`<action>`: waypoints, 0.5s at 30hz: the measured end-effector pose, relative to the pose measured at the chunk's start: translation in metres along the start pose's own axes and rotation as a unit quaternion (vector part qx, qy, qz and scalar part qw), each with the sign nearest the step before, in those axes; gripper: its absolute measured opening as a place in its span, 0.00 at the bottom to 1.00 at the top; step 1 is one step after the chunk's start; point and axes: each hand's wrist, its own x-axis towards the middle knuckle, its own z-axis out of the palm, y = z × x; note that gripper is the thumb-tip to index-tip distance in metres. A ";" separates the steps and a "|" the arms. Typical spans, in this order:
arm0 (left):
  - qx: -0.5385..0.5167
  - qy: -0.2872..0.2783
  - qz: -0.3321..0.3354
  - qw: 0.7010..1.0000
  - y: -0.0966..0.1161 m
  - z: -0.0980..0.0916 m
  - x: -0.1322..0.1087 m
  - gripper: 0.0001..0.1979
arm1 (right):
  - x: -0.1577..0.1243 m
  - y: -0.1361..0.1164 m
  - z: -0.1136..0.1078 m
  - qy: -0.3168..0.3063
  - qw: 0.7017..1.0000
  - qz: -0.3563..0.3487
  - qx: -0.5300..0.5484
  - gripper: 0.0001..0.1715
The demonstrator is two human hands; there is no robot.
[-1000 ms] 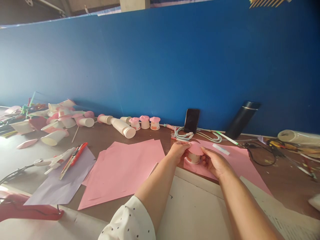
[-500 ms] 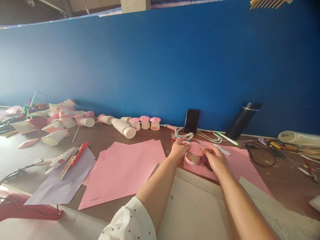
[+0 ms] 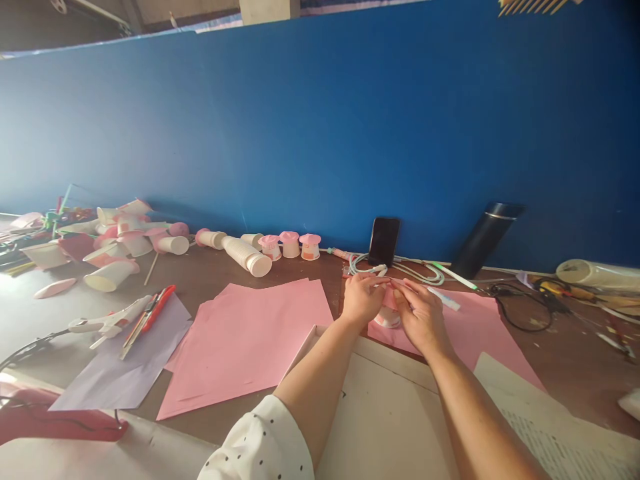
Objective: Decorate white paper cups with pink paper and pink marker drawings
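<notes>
A small round pink paper piece (image 3: 389, 299) is pinched between the fingers of my left hand (image 3: 362, 299) and my right hand (image 3: 421, 316). Directly below it stands a white paper cup (image 3: 387, 320), mostly covered by the hands and the paper. Whether the paper touches the cup top, I cannot tell. Both hands are closed, fingertips close together over the cup. Under the cup lies a pink sheet (image 3: 473, 328). A white marker-like stick (image 3: 445, 299) rests just beyond my right hand.
Left of the hands are stacked pink sheets (image 3: 250, 340), a red cutter (image 3: 150, 317) and a glue gun (image 3: 110, 321). Along the blue partition (image 3: 320, 127) stand several pink-topped cups (image 3: 290, 245), a phone (image 3: 384, 241) and a black bottle (image 3: 485, 241). A white box lid (image 3: 385, 413) lies in front.
My hands have drawn closer together over the cup. The pink paper circle, flat before, is now bent between the fingers and largely covered by them.
</notes>
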 end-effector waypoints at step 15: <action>0.143 0.006 0.095 0.985 -0.009 0.002 -0.002 0.13 | -0.002 -0.003 -0.003 -0.022 0.998 0.024 -0.045 0.27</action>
